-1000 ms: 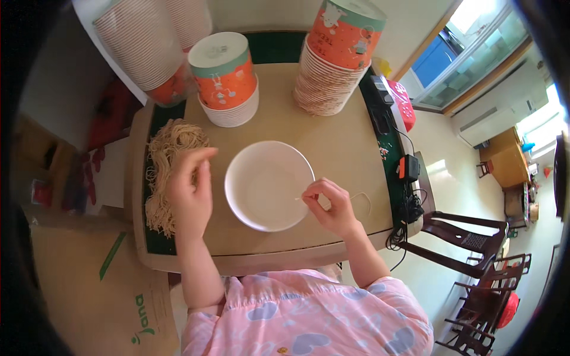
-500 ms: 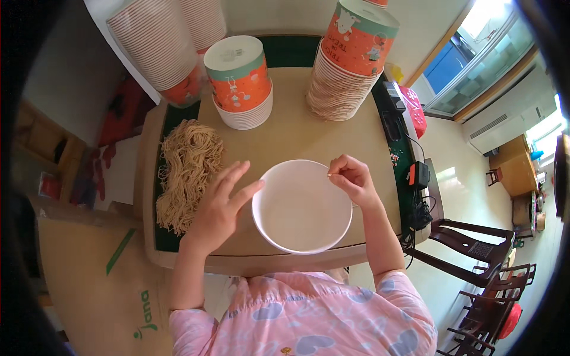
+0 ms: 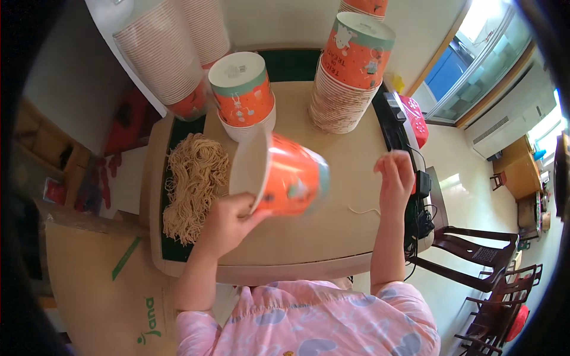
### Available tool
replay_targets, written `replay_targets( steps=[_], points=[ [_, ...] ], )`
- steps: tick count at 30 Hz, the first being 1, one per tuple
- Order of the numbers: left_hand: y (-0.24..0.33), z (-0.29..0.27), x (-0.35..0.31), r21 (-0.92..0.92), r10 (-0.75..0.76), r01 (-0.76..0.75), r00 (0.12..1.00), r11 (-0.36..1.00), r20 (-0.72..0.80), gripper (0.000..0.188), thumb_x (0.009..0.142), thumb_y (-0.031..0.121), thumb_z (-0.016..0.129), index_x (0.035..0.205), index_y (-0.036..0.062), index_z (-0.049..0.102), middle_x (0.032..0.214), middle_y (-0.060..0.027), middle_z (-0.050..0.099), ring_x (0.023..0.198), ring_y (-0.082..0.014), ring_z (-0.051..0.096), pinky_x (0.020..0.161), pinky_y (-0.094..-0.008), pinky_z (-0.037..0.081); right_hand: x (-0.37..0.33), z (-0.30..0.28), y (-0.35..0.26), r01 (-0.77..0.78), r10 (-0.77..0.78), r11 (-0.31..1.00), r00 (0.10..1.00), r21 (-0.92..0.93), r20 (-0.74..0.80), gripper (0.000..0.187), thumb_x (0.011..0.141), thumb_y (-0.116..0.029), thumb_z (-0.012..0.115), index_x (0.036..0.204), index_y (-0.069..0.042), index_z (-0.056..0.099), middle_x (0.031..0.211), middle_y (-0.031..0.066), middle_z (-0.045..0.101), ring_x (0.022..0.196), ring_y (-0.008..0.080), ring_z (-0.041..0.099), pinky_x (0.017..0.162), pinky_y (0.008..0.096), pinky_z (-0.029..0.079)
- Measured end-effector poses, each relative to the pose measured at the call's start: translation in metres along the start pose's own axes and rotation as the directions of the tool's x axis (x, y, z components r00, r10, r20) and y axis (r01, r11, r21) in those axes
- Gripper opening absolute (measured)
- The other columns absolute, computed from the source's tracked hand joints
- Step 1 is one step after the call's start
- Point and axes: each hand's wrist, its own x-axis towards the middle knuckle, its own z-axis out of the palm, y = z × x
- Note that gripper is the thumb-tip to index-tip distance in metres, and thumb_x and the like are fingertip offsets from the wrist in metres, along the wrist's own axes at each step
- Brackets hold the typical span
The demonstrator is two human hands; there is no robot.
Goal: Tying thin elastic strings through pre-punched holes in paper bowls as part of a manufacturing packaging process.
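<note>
Orange paper bowl (image 3: 285, 178), tilted sideways

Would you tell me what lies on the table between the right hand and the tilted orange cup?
In the head view, only bare tabletop lies between the right hand and the orange cup; a thin pale strand lies just below.

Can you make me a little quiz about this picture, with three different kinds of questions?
1. True or false: the left hand holds the orange paper bowl tipped on its side.
2. What lies on the table left of that bowl? A) noodles B) spoons C) apples
3. Fill in: the right hand is open and holds ____.

Key: 1 true; 2 A, the noodles; 3 nothing.
</note>
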Motion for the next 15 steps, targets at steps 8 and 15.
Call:
replay_targets(
  steps=[8, 15],
  points=[
    [-0.004, 0.059, 0.073, -0.568, -0.056, 0.209, 0.960, 0.796, 0.274, 0.041, 0.084, -0.005, 0.055, 0.125, -0.0052, 0.054, 0.108, -0.0090, 0.066, 0.090, -0.0129, 0.064, 0.081, -0.0264, 0.053, -0.069, 0.060, 0.025, 0.213, -0.112, 0.892, 0.959, -0.399, 0.261, 0.009, 0.082, 0.002, 0.064, 0.089, -0.001, 0.059, 0.123, 0.0184, 0.057, 0.113, 0.0278, 0.057, 0.092, 0.0348, 0.045],
    [0.005, 0.093, 0.115, -0.465, -0.081, 0.202, 0.960, 0.862, 0.267, 0.021, 0.081, -0.002, 0.060, 0.102, -0.0046, 0.059, 0.096, -0.0100, 0.067, 0.085, -0.0137, 0.065, 0.078, -0.0284, 0.053, -0.059, 0.036, 0.038, 0.211, -0.150, 0.892, 0.972, -0.399, 0.179, 0.011, 0.082, 0.002, 0.064, 0.092, 0.000, 0.059, 0.128, 0.0193, 0.053, 0.118, 0.0332, 0.053, 0.092, 0.0383, 0.047]
  ],
)
